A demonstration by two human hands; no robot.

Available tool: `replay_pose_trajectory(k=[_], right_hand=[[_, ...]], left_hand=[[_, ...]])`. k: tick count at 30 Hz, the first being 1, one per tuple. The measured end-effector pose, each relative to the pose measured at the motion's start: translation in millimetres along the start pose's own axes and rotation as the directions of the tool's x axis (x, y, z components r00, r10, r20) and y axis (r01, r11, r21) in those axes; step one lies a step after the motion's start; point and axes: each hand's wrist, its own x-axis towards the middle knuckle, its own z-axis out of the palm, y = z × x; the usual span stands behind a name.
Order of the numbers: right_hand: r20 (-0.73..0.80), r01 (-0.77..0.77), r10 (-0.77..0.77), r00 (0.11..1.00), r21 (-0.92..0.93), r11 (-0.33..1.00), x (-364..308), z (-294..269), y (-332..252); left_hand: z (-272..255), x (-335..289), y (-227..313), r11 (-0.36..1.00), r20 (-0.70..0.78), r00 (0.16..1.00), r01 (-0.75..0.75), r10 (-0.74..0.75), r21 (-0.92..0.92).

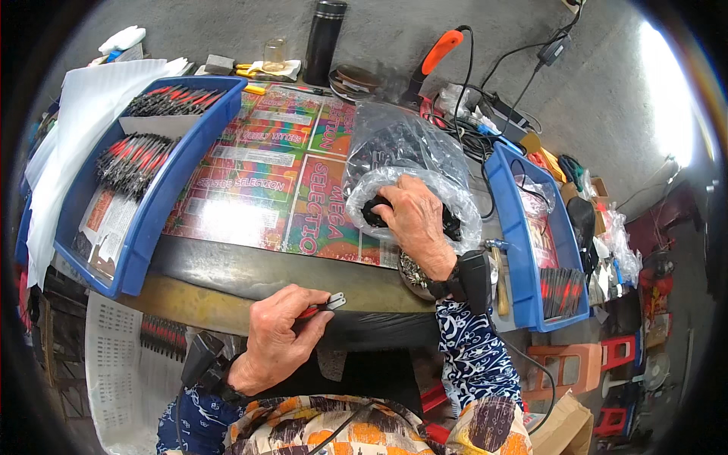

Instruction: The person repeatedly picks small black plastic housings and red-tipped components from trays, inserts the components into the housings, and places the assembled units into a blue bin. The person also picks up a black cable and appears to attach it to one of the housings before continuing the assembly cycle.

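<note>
My left hand is closed near the table's front edge. It holds a small red-and-black piece with a flat metal end, the metal pointing right. My right hand reaches into the mouth of a clear plastic bag lying on the table. Dark black pieces show inside the bag around the fingers. The thumb and index finger are bent inward there, but the fingertips and whatever they grip are hidden. Beneath my right wrist, a round dish of small metal parts is partly covered.
A long blue bin on the left holds bundles of red-and-black pieces; another blue bin stands at the right. Behind are a black flask, a glass, an orange-handled tool and tangled cables. A white basket sits below left.
</note>
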Motion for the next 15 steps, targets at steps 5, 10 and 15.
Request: replay_pose_trajectory(k=[5, 10, 15], right_hand=[[-0.004, -0.004, 0.004, 1.000, -0.016, 1.000, 2.5, 8.2, -1.3], [-0.006, 0.007, -0.007, 1.000, -0.029, 1.000, 0.1, 8.4, 1.4], [0.036, 0.008, -0.007, 0.999, -0.037, 0.999, -1.2, 9.0, 2.3]], left_hand=[[-1.7, 0.1, -1.6, 1.000, 0.003, 1.000, 0.009, -0.009, 0.007], [-2.9, -2.9, 0.6, 1.000, 0.002, 1.000, 0.013, -0.013, 0.001], [-2.8, -8.2, 6.0, 1.000, 0.003, 1.000, 0.025, -0.025, -0.002]])
